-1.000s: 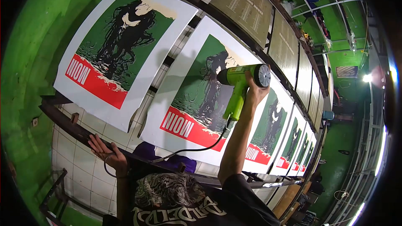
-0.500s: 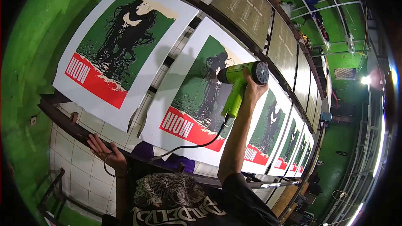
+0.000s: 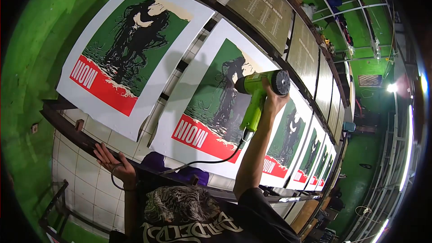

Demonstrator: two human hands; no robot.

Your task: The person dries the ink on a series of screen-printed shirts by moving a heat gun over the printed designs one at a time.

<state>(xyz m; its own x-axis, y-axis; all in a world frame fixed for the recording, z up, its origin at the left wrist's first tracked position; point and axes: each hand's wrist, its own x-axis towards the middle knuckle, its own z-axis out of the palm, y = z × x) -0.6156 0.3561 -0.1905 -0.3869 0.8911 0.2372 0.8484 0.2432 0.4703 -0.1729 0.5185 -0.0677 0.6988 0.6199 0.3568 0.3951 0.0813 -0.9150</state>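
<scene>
My right hand point(image 3: 274, 99) grips a lime-green heat gun point(image 3: 257, 103), its black nozzle facing left over a printed poster point(image 3: 204, 108). The poster has a dark long-haired figure on green and a red band at the bottom. A black cord point(image 3: 211, 161) hangs from the handle and runs left towards the frame edge. My left hand point(image 3: 115, 166) lies with fingers stretched against the dark metal rail point(image 3: 81, 141); a thin dark loop point(image 3: 113, 180) hangs around its thumb side. A matching poster point(image 3: 135, 49) lies to the left.
More matching posters point(image 3: 290, 130) line up to the right. Beyond them stand olive printed sheets point(image 3: 261, 13) with text. Purple cloth point(image 3: 193, 174) hangs by the near rail. A metal frame point(image 3: 56, 202) stands at lower left. Green walls and metal shelving point(image 3: 360, 4) surround the bench.
The heat gun and my right hand have shifted very slightly down, and the cord with them. My left hand stays on the rail.
</scene>
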